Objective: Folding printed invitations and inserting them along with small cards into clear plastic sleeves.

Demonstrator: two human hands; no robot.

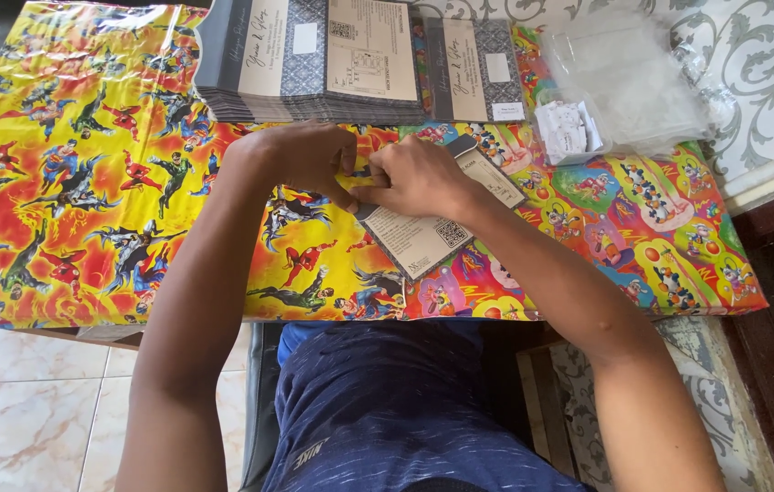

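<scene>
A: Since both hands bunch over the grey card point(423, 239) at the table's point(59, 273) near edge, we judge a crease likely. Left hand point(307, 157) fingers pinch its upper corner; right hand point(419, 178) fingers press together on top.

B: Agreed. We'd add that an elbow nudge could topple the card stack point(314, 64) behind, or scatter the clear sleeves point(629, 77) beside it.

The upper end of the card point(433, 223) is hidden under the right hand point(419, 178); the card stack point(314, 59) is cut off by the top edge.
</scene>
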